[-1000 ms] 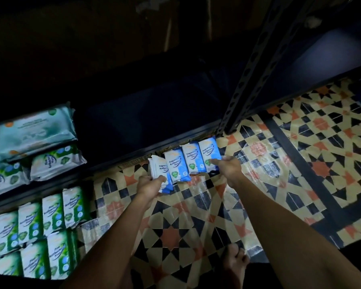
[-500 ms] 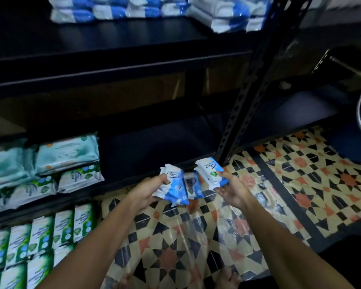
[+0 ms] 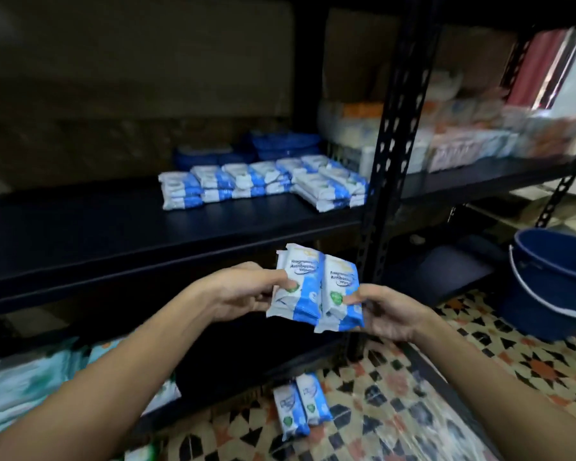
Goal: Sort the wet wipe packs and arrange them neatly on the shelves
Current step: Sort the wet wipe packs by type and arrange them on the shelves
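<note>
Both hands hold small blue-and-white wet wipe packs upright in front of the black shelf unit. My left hand (image 3: 246,291) grips a small bunch of packs (image 3: 296,284) from the left. My right hand (image 3: 383,309) pinches another pack (image 3: 341,294) from the right, its edge against the left bunch. Two more blue packs (image 3: 300,405) lie on the patterned floor below. Several matching blue-and-white packs (image 3: 263,183) lie stacked in rows on the middle shelf (image 3: 113,227), above and behind my hands.
A black perforated upright post (image 3: 389,144) stands just right of the held packs. A dark blue bucket (image 3: 556,281) sits on the floor at right. Green-and-white packs (image 3: 24,387) fill the lower left shelf. Pale and orange packs (image 3: 463,141) crowd the right-hand shelf.
Both hands lifted blue packs off the floor and brought them together at chest height. The view tilted up from the floor to the middle shelf. Two packs stayed on the floor.
</note>
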